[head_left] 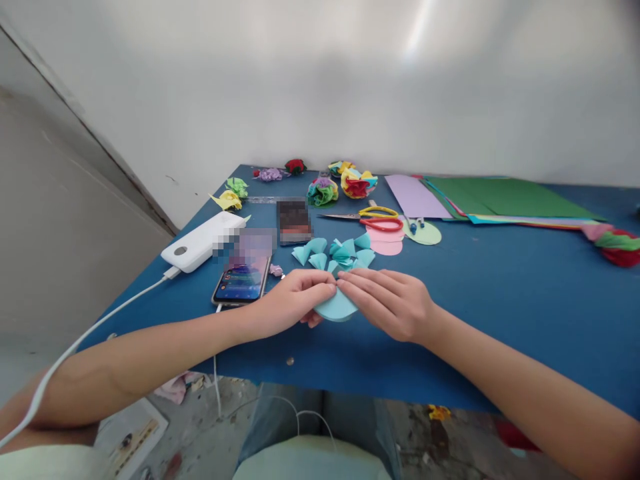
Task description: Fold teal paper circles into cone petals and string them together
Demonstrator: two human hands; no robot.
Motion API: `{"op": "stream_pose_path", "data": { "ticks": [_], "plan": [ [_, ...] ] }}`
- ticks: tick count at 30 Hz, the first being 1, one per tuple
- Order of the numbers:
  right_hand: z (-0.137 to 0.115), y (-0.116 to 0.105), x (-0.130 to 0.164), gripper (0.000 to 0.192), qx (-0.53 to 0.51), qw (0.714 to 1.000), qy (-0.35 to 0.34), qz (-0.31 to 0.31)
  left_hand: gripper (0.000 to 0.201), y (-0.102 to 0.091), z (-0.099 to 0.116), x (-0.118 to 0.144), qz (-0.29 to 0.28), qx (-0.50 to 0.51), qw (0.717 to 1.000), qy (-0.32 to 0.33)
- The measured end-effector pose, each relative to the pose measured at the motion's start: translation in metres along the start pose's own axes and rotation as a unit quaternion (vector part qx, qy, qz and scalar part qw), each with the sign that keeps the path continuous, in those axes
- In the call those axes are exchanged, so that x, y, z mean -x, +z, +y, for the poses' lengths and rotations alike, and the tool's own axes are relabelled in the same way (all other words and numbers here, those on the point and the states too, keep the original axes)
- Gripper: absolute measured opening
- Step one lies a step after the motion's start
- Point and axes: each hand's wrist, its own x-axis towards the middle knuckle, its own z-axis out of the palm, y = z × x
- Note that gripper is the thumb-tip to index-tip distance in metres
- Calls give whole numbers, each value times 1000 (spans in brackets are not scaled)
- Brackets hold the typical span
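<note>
Head view is showing both hands pinching a blue paper piece (336,308) at the near table edge: left hand (293,300) gripping, right hand (387,300) pressing flat, seemingly mid-fold. Next probably needs a firm crease. Folded cones (336,253) are lying just beyond.

Both forearms are seen bare from elbow to wrist; no sleeves, watch, bracelet or rings are shown on them. The left hand (293,303) and the right hand (387,300) are uncovered, without gloves, and the nails are kept short and unpainted as far as can be told. At the lower edge, blue-grey jeans (280,417) are worn on the legs, and a pale, whitish top (310,460) is glimpsed at the very bottom.
</note>
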Motion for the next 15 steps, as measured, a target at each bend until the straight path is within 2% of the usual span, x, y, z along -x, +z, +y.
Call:
{"op": "stream_pose_path", "data": {
  "ticks": [3, 15],
  "plan": [
    [-2, -1, 0, 26, 24, 1000, -10, 5, 25, 0, 2, 1, 9, -14, 1000, 18],
    [-3, -3, -3, 26, 19, 999, -19, 19, 25, -2, 5, 3, -47, 11, 999, 19]
  ]
}}
